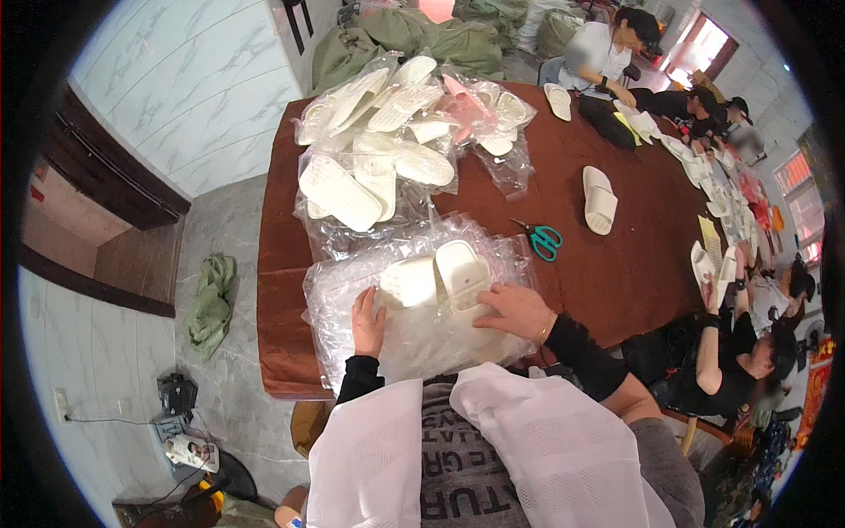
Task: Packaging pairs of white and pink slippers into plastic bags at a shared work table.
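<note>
Both hands rest low on a heap of clear plastic bags [414,326] at the near edge of the brown surface [616,264]. Left hand [368,321] lies flat, fingers loosely curled and pressing the film beside a white slipper [410,282]; it grips nothing firmly as far as I can see. Right hand [515,310] is spread nearly flat, fingers reaching toward the heel of a second white slipper [464,275], which lies just ahead of it, touching the first; whether the fingertips pinch a bag edge under that heel I cannot tell. My judgement is that the main risk is the slippery film: the bags lie in a loose stack, so a pull by either hand could drag several sheets at once, slide the 2 slippers apart or send the heap over the near edge toward the person's lap. Thin plastic could also tear if a slipper is pushed in at an angle, and a bag mouth may cling shut so that the hand fumbles. Beyond the right hand, a little to its right, lie teal-handled scissors [539,238], apart from the stack; a wide sweep of the forearm could knock them. Farther ahead of the left hand sits a mound of bagged slippers [387,150], close enough that it could spill onto the work.
</note>
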### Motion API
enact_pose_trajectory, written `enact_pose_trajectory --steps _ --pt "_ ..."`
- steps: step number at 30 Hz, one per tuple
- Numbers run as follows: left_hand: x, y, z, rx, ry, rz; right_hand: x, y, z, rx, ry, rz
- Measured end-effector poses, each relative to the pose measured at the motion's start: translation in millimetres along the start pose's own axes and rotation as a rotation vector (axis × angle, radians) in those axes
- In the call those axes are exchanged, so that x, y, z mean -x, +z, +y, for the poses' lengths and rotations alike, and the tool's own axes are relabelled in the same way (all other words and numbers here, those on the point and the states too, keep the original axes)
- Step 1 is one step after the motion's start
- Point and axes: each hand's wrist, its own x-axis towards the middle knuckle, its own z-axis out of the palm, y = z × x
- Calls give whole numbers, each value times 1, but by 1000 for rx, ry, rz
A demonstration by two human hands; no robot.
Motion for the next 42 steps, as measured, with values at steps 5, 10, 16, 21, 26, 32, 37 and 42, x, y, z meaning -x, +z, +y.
enact_pose_trajectory --steps 5,10,16,21,26,32,37,42 --pt "-5 7 0 -110 102 -12 -3 -2 50 285 -196 -70" --pt "1 5 -18 -107 107 -34 -58 39 60 388 -578 -68" --pt "3 11 -23 42 2 -67 -96 51 34 207 -595 -45" --pt "13 8 -7 134 -146 -66 -54 15 58 -24 -315 115" --pt "16 11 25 -272 108 -7 13 -43 115 -118 53 566" --pt "12 21 26 -459 88 -6 60 -102 241 315 526 683" --pt "7 22 36 -494 80 -2 15 -129 294 233 723 696" --pt "5 24 34 -563 52 4 -142 -128 268 136 334 567"
